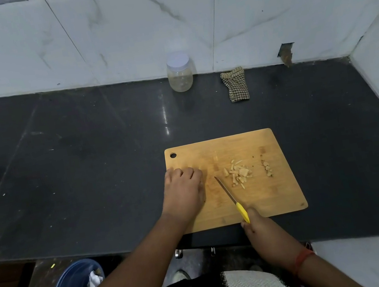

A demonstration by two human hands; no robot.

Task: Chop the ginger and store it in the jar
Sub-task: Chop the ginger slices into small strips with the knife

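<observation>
Dark stone counter (pixel 84 148) runs under a marbled tile wall, and at its near edge lies a wooden cutting board (pixel 267 195). Nearest the person, the right hand (pixel 252 220) grips the yellow handle of a knife (pixel 233 200), whose blade angles up and to the left, its tip between the two hands' working areas. The left hand (pixel 183 189) rests on the board's left side, fingers curled under; whether it holds anything cannot be told. Just right of the blade sits the chopped ginger (pixel 238 174), a loose pile with a smaller scatter further right. Well beyond the board, against the wall, stands the jar (pixel 179 72), lid on, roughly in line with the left hand, which is likely the nearer one.
</observation>
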